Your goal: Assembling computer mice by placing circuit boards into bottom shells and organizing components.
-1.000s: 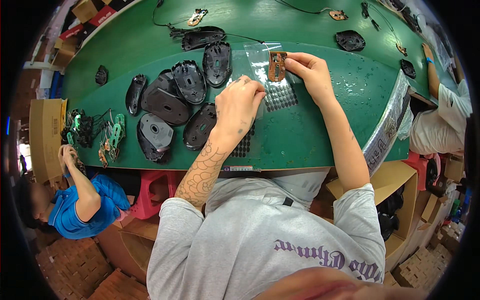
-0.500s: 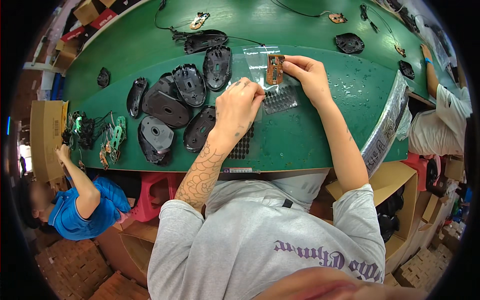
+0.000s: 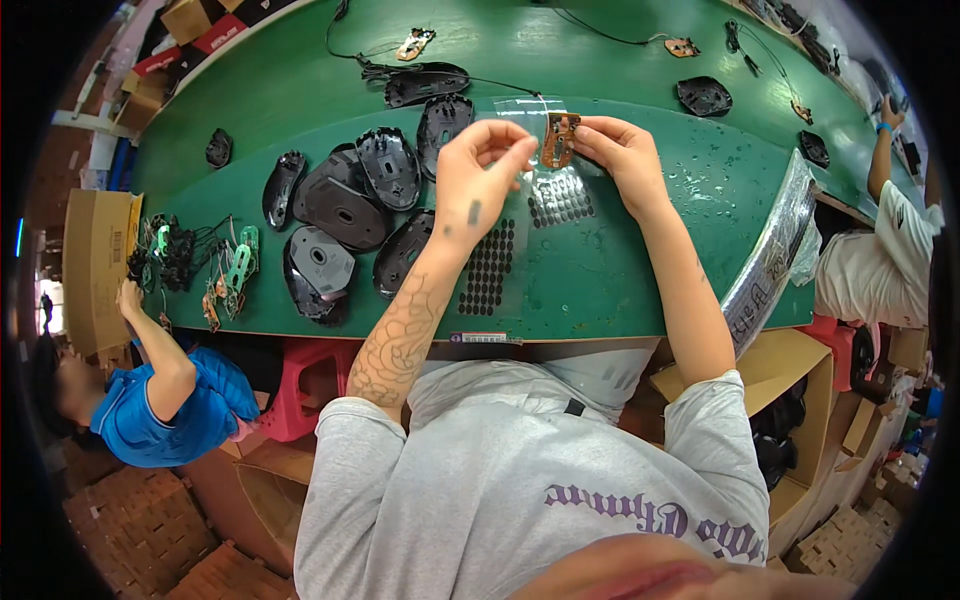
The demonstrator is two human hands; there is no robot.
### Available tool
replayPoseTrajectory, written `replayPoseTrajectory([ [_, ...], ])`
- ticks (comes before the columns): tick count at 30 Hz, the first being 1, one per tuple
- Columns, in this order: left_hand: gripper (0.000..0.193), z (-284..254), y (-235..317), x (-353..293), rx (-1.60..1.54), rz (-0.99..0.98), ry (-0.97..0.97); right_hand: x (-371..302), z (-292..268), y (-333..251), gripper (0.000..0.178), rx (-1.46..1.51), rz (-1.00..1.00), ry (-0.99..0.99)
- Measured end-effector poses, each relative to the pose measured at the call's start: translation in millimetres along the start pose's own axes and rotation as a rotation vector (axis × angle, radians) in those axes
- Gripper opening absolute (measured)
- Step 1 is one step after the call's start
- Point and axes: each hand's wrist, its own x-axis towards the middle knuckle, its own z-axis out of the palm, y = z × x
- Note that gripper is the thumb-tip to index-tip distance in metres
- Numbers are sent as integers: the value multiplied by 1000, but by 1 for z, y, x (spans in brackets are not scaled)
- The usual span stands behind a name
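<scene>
My right hand pinches a small brown circuit board by its right edge, above the table. A black cable runs off toward the far left from near the board's top. Just left of the board is my left hand, thumb and fingertips drawn together and slightly blurred; whatever they hold is too small to make out. Below the board lies a clear sheet of small black oval pads. A second sheet of black pads reaches toward the near table edge, partly beneath my left wrist.
Several black computer mouse shells lie left of my hands. Tangled wires and green boards sit farther left, near a person in blue. A plastic-wrapped roll lies along the right; an open carton stands below it.
My left hand has lifted from the small pad sheet and moved up and away from me, beside the board. The board, still in my right hand, has shifted slightly right.
</scene>
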Motion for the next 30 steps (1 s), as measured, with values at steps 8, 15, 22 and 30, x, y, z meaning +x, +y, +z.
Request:
replayPoseTrajectory([
  [8, 10, 11, -10, 3, -194, -106, 147, -5, 0, -7, 25, 178, 54, -76],
  [15, 7, 13, -16, 3, -102, 46, 181, -6, 3, -7, 24, 135, 45, -73],
  [22, 14, 12, -14, 3, -53, 35, 199, -6, 4, -4, 23, 87, 26, -104],
  [30, 20, 14, -18, 4, 15, 97, 211, -6, 5, -5, 22, 71, 22, -107],
])
